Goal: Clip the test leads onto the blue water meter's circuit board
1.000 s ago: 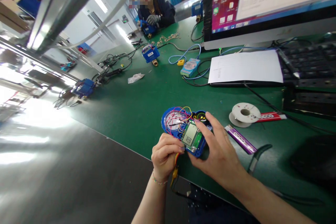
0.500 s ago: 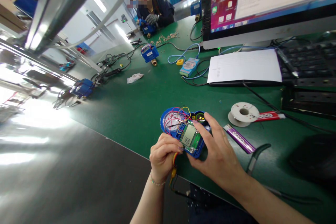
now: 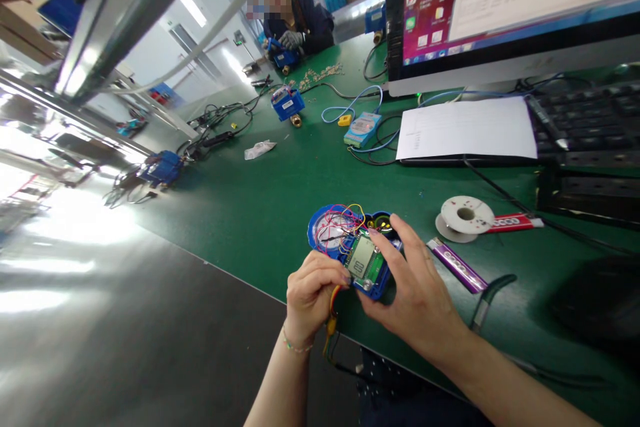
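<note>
An opened blue meter housing (image 3: 381,285) rests on the green bench near its front edge. Inside it is a circuit board with a small grey display (image 3: 361,257) showing digits. Thin red, yellow and black wires run from the board to a round blue lid (image 3: 316,223) on the left. My right hand (image 3: 417,287) grips the housing, thumb at the lower edge and fingers along the top and right. My left hand (image 3: 316,287) is closed in a pinch at the board's lower left corner, on a lead of red and yellow wires (image 3: 333,310); its tip is hidden.
To the right lie a purple lighter (image 3: 457,265), a white spool (image 3: 466,215) and a red packet (image 3: 517,221). Behind are paper (image 3: 465,127), a blue converter box (image 3: 363,128), a monitor (image 3: 500,63) and another blue meter (image 3: 289,103). A gloved co-worker (image 3: 300,20) sits across.
Both hands keep their hold on the housing and the lead. The view has shifted very slightly, and the digits on the display look a little different.
</note>
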Demonstrator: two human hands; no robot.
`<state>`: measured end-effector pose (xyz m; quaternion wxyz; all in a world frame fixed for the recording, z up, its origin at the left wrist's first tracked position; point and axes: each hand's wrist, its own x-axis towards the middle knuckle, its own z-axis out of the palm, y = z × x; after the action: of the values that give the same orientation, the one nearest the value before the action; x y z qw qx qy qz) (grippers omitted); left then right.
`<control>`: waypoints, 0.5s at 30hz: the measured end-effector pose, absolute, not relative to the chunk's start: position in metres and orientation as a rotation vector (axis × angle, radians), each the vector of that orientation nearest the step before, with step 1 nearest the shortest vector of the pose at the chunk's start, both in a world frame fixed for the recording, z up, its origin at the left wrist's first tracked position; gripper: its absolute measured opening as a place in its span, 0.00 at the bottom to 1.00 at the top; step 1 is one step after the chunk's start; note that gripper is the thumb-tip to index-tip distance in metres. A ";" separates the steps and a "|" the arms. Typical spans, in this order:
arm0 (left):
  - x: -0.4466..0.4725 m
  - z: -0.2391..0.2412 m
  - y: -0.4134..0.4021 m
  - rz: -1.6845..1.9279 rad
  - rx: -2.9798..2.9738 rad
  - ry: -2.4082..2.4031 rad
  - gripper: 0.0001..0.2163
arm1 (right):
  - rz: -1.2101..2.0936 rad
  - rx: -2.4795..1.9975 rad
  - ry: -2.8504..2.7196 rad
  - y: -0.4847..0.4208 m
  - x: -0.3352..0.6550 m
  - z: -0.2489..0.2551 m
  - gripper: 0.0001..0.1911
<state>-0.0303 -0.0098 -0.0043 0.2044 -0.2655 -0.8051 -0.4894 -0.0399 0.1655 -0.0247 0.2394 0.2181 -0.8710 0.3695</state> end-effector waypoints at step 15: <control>-0.050 -0.001 -0.016 -1.106 -1.039 -2.210 0.07 | 0.529 0.524 -2.307 0.159 -0.054 -0.060 0.30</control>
<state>-0.0503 -0.0161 -0.0012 0.2285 -0.3773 -0.8026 -0.4016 -0.0535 0.1595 -0.0603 0.3512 0.2023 -0.8910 0.2045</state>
